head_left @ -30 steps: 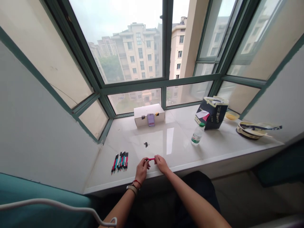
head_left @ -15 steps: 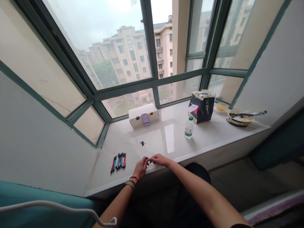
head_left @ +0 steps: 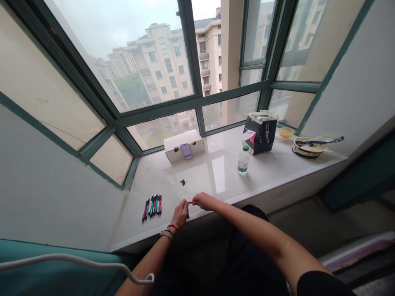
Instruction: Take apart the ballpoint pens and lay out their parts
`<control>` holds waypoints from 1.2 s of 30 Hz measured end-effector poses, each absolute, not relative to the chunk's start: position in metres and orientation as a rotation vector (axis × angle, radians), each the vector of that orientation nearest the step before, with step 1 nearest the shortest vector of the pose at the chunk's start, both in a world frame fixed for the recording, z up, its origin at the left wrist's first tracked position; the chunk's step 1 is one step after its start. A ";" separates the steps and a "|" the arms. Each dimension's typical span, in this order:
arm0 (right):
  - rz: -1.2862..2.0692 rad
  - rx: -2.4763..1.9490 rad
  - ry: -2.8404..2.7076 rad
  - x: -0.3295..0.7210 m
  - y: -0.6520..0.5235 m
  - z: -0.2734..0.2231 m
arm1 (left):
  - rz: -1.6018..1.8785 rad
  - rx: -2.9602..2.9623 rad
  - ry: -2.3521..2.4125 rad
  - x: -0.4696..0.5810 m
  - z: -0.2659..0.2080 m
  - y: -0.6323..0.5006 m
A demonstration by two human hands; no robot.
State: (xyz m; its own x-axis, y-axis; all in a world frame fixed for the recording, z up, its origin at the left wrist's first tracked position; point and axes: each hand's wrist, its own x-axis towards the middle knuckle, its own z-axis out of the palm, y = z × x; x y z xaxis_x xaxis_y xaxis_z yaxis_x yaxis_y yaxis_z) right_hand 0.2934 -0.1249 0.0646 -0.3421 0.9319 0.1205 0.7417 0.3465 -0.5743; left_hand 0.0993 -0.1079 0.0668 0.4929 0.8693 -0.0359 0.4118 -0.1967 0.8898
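Above the front edge of the white sill (head_left: 212, 189), a thin red pen (head_left: 190, 202) spans the small gap between my hands, mostly covered by fingers. My left hand (head_left: 180, 214) is closed on one end of it. The other end is pinched in my right hand (head_left: 204, 201). Left of my hands, several pens (head_left: 152, 208) with black, red, teal and white parts lie side by side in a row. A little beyond my hands sits a small cluster of black pieces (head_left: 183, 182), too small to make out.
At the back, a white box (head_left: 173, 154) stands with a purple packet (head_left: 187, 151) against it. To the right are a green-capped bottle (head_left: 243, 162), a dark carton (head_left: 262, 135), a yellow bowl (head_left: 286, 132) and a round container (head_left: 304, 150). A white bent rod (head_left: 77, 260) crosses the lower left.
My hands have moved slightly apart, and more of the red pen shows between them. The whole view has shifted a little; the things on the sill stay in place.
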 end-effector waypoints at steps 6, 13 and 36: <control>0.369 -1.511 -2.307 0.294 -0.125 0.065 | 0.651 1.226 1.141 0.120 0.061 -0.109; 0.493 -1.582 -2.280 0.292 -0.136 0.070 | 0.635 1.104 1.138 0.121 0.060 -0.117; 0.412 -1.575 -2.327 0.281 -0.139 0.100 | 0.664 1.173 1.119 0.103 0.097 -0.119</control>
